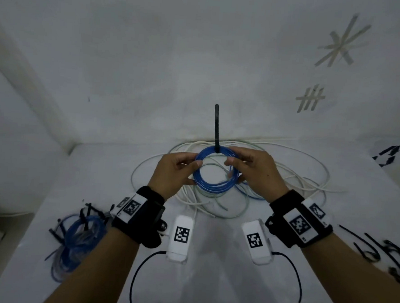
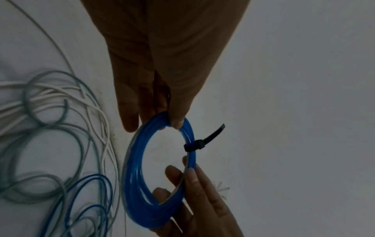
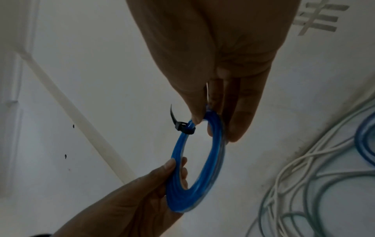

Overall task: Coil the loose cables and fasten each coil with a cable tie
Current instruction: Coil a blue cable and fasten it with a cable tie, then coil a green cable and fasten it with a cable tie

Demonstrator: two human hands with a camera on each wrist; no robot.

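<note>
At far left a tied pile of coils (image 1: 76, 237) lies on the white table (image 1: 209, 280). Above the table's middle, the left hand (image 1: 172, 173) pinches the blue coil (image 1: 214, 173) on 1 side; the right hand (image 1: 256, 173) pinches the other. Its black cable tie (image 1: 216, 129) stands up. It looks light and springy, so grip across all loops. Loose cables (image 1: 286, 170) crowd underneath; spare ties (image 1: 380, 253) lie right.

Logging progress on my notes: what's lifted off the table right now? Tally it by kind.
blue coil: 1
black cable tie around it: 1
hands gripping the coil, left hand and right hand: 2
Total: 4
</note>
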